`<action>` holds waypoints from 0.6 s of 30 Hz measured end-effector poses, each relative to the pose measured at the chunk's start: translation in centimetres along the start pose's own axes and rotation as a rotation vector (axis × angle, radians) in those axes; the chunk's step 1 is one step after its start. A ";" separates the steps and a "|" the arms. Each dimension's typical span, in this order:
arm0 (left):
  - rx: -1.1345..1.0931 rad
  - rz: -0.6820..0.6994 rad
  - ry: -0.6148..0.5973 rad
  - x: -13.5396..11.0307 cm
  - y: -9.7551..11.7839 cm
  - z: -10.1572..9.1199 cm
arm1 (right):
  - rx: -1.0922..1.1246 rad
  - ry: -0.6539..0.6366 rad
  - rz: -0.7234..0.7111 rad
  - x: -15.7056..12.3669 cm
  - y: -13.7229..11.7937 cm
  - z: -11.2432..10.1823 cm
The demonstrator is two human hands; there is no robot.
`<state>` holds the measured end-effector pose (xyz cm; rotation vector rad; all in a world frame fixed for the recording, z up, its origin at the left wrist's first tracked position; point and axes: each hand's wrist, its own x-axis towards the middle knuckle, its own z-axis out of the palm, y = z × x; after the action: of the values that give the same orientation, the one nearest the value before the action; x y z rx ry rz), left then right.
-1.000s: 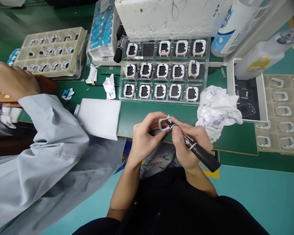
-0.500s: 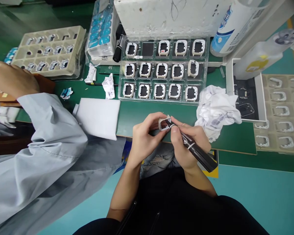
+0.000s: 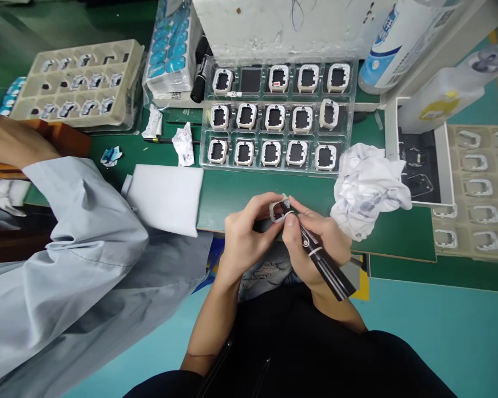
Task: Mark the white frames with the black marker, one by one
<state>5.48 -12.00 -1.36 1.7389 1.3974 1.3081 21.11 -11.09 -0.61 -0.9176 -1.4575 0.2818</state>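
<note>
Between the thumb and fingers of my left hand [image 3: 248, 235] is a small white watch-case frame [image 3: 275, 212], tilted up over the table's front edge. My right hand [image 3: 315, 246] is closed around a black marker pen [image 3: 321, 260]; its tip end points up-left into the frame. Where the tip meets the frame is partly hidden by my fingers. Beyond my hands lies a clear plastic tray [image 3: 269, 172] with rows of similar white frames [image 3: 275, 117], and one pocket in its back row holds no frame.
A crumpled white cloth [image 3: 367, 190] lies right of my hands, a white foam sheet [image 3: 166, 199] left. An open box [image 3: 446, 166] and bottles [image 3: 392, 47] stand at the right. A co-worker's grey sleeve [image 3: 83, 204] reaches in from the left, near a beige tray [image 3: 120, 119].
The marker's rear end has swung down and to the left, with my right hand turning slightly. My left hand and the frame stay nearly in place. The co-worker's hand has shifted left.
</note>
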 end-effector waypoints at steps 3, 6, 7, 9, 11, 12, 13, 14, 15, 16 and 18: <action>-0.030 -0.008 -0.005 0.0 0.0 0.0 | 0.004 0.011 0.074 0.1 0.0 0.0; -0.081 -0.036 -0.010 0.1 0.1 0.1 | 0.029 0.032 0.127 0.3 0.1 0.0; -0.090 -0.051 -0.011 0.1 0.2 0.1 | 0.031 0.032 0.130 0.3 0.1 0.0; -0.096 -0.081 -0.009 0.3 0.3 0.1 | 0.017 0.017 0.119 0.5 0.1 0.0; -0.100 -0.100 0.003 0.3 0.4 0.2 | 0.003 -0.001 0.097 0.5 0.0 0.0; -0.103 -0.106 0.009 0.4 0.4 0.2 | -0.001 -0.010 0.088 0.6 -0.1 0.0; -0.109 -0.108 0.013 0.4 0.5 0.2 | 0.000 -0.012 0.078 0.6 -0.2 0.0; -0.114 -0.108 0.014 0.3 0.5 0.2 | 0.001 -0.009 0.068 0.5 -0.2 0.0; -0.116 -0.108 0.011 0.3 0.5 0.2 | -0.002 -0.005 0.063 0.5 -0.2 0.0; -0.116 -0.108 0.007 0.3 0.5 0.2 | -0.008 -0.002 0.062 0.4 -0.2 0.0; -0.111 -0.105 -0.001 0.2 0.5 0.2 | -0.024 0.008 0.066 0.4 -0.2 0.1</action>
<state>5.88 -11.93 -1.00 1.5719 1.3695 1.3024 21.03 -10.93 -0.22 -0.9858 -1.4275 0.3095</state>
